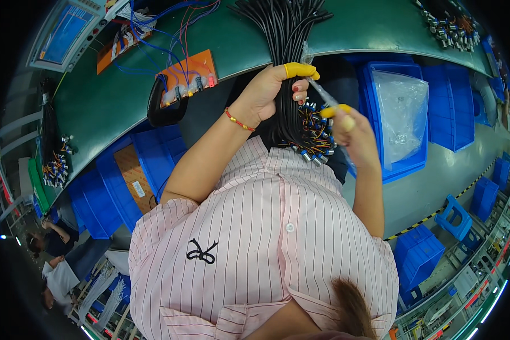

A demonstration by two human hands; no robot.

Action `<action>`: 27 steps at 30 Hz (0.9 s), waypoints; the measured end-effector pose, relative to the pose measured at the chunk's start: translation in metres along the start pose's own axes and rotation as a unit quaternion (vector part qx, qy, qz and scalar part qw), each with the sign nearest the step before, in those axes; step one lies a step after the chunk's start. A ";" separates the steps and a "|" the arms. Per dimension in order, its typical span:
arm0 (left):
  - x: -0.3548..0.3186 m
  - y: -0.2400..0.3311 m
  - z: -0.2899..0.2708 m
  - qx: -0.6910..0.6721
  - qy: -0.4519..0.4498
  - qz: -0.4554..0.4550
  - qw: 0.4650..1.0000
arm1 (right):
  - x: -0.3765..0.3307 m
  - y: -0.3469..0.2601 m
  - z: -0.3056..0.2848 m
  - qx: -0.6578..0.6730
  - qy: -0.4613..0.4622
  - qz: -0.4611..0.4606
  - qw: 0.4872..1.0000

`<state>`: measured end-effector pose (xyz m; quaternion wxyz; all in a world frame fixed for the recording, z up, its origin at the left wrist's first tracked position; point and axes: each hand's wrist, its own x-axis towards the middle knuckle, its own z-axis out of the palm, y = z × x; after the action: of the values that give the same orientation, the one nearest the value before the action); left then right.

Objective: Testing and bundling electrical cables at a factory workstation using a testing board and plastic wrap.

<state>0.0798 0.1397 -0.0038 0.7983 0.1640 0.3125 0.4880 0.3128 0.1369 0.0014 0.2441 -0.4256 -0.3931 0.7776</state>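
Observation:
A thick bundle of black cables [285, 42] hangs over the edge of the green table toward my lap. My left hand [266, 93], with a yellow finger cot on, is closed around it just below that edge. At the bundle's lower end are metal connectors and thin coloured wires [317, 133]. A twisted clear plastic strip [322, 92] runs from beside my left fingertips down to my right hand [351, 130], which also wears yellow finger cots. My right fingers are closed on the strip, right of the connectors. The strip's lower end is partly hidden by that hand.
On the green table [241, 34] stand an orange test fixture [190, 76] with blue leads and a screened instrument [68, 34]. More cable bundles [450, 28] lie at far right and left. Blue bins [396, 164], one holding clear plastic bags [402, 113], stand right; other people are at lower left.

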 end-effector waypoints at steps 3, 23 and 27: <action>-0.001 -0.002 0.001 -0.004 -0.020 0.023 1.000 | -0.006 -0.002 -0.033 0.110 0.037 -0.059 0.991; -0.014 -0.018 0.044 0.094 -0.108 -0.083 0.986 | 0.056 -0.056 0.041 0.052 -0.049 -0.029 0.997; -0.020 -0.031 0.030 0.190 -0.058 -0.047 0.979 | 0.067 -0.058 0.044 0.058 0.014 -0.104 0.993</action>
<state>0.1144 0.1084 0.0081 0.7913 0.3262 0.3599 0.3712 0.2430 0.1999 0.0324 0.3535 -0.3784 -0.3859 0.7635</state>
